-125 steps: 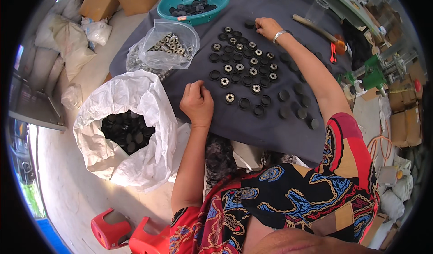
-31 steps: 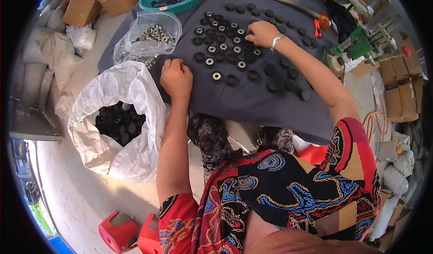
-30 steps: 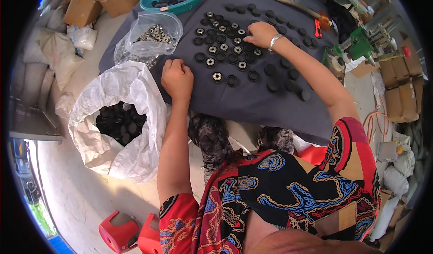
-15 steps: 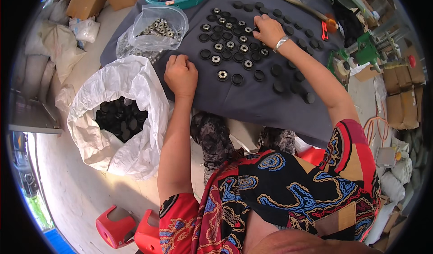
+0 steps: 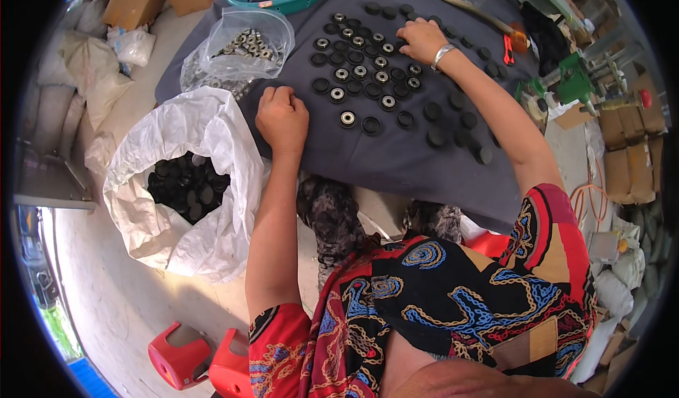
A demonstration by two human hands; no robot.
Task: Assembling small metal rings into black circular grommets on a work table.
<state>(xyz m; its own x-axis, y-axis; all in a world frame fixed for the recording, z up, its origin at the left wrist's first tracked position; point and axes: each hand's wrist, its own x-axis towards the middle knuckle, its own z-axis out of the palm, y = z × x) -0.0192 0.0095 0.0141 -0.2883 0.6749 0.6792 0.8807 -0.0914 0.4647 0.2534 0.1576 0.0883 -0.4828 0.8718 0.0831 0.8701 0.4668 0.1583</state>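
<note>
My left hand [image 5: 283, 121] rests closed at the near left edge of the cloth-covered table; whatever its curled fingers may hold is hidden. Over the far middle, my right hand [image 5: 426, 43] hovers with its fingers bent and a little apart, and I see nothing between them. To its left stand several rows of round black caps [image 5: 371, 126], open side up. Metal ball bearings [image 5: 347, 119] sit inside some of them, including one bearing [image 5: 414, 68] just below the right hand. More black discs [image 5: 435, 138] lie along the right side, some overlapping.
A clear plastic bag of bearings [image 5: 251, 44] lies left of the rows. A white sack [image 5: 134, 221] of black caps stands beside my left forearm. Behind are a teal basin [image 5: 297, 2] and a mallet [image 5: 474, 10]; red-handled cutters [image 5: 508, 49] and a green hand press [image 5: 571, 76] are right.
My right hand has shifted slightly right and away from the rows. A bearing in a cap now shows below it. My left hand stays in place, closed.
</note>
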